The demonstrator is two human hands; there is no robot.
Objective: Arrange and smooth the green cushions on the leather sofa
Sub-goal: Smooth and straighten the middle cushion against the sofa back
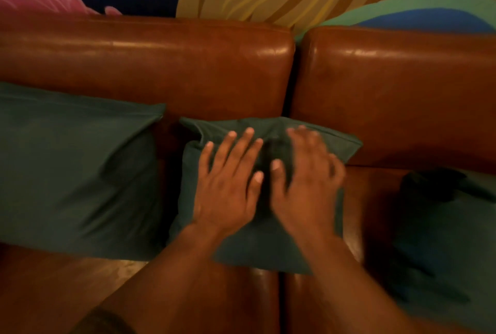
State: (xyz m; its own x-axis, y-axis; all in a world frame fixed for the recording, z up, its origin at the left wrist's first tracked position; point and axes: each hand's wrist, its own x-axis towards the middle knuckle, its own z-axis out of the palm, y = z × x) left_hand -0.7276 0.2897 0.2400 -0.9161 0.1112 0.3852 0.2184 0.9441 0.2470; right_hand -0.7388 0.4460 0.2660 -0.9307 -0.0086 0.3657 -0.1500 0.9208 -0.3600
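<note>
Hands (268,186) flat on middle cushion (255,247)

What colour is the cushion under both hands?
Dark green cushion, clearest in the head view.

1. My right hand (306,186) is motion-blurred; I cannot make out its fingers clearly.
2. The left cushion (75,172) and right cushion (451,239) run off the frame edges.
</note>
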